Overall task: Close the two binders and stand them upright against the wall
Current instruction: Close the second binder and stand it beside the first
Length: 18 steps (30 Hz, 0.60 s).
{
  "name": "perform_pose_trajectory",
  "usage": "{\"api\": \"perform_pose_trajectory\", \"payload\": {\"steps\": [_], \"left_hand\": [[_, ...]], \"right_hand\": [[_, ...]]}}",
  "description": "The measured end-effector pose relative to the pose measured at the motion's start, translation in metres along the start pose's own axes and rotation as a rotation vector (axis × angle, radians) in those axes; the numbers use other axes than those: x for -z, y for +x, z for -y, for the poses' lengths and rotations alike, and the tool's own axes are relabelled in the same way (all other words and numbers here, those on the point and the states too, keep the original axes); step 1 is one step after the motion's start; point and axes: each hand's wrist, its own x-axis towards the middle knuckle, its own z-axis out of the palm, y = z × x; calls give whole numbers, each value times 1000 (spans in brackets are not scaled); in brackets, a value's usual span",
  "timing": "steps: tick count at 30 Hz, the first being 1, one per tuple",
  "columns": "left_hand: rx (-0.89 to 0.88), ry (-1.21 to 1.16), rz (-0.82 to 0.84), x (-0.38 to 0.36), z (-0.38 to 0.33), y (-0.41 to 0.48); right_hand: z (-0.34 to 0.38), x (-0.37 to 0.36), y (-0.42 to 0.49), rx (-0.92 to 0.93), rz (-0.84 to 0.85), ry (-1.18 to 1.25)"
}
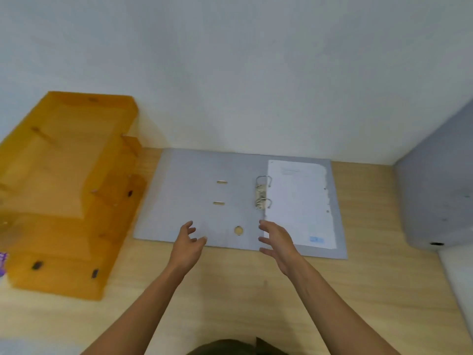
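Note:
A grey lever-arch binder (194, 190) lies open flat on the wooden desk, its far edge against the white wall. Its metal rings (263, 192) stand near the middle, and a white sheet (299, 203) rests on the right cover. My left hand (188, 245) hovers over the binder's near edge, left of the round spine hole, fingers spread and empty. My right hand (277, 243) hovers at the near edge just right of that hole, also spread and empty. A second grey binder (435, 190) appears to stand closed at the far right.
An orange translucent stack of letter trays (64, 190) stands on the desk (230, 298) at the left, close to the open binder's left cover. A purple item (2, 262) peeks in at the left edge. The white wall (256, 73) rises behind.

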Motion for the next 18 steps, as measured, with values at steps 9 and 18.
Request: {"api": "perform_pose_trajectory", "payload": {"steps": [9,18], "left_hand": [[68,292,-135,104,45,67],[143,402,-229,101,53,94]], "right_hand": [[-3,-98,27,107,115,-231],[5,-114,46,151,133,-475]]}}
